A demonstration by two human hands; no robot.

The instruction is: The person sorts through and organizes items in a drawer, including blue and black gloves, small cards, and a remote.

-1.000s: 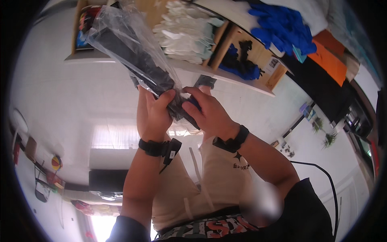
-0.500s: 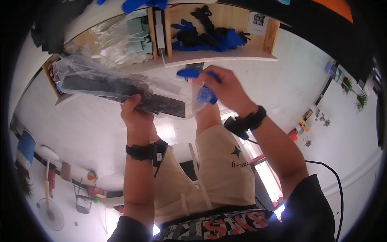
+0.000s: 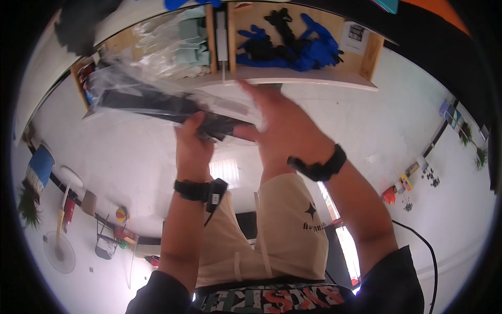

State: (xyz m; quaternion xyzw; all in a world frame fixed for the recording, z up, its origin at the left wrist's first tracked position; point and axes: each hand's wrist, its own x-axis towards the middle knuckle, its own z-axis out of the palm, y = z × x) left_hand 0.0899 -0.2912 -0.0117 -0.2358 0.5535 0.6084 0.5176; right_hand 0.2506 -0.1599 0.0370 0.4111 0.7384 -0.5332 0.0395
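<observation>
My left hand (image 3: 194, 140) is closed around a long, flat, dark thing (image 3: 138, 102) inside a crinkled clear plastic bag (image 3: 117, 78); what the dark thing is, I cannot make out. The thumb lies over its near edge. My right hand (image 3: 287, 128) is at the right end of the bag, somewhat blurred, its fingers spread apart. One finger touches or overlaps the end of the dark thing, and no blue item shows in this hand. Just beyond lie blue gloves (image 3: 314, 55) and black gloves (image 3: 280, 21) in a wooden compartment.
Left of the divider (image 3: 222, 39), another compartment holds white gloves (image 3: 162, 47) and pale green ones (image 3: 193, 34). A blurred dark thing (image 3: 81, 26) hangs at the upper left. On the pale floor are a standing fan (image 3: 59, 251), a folding chair (image 3: 106, 246) and potted plants (image 3: 465, 133).
The blue glove has left my right hand, and one more blue glove shows in the right compartment. My right hand has come to the bag and spread its fingers. The left keeps its grip.
</observation>
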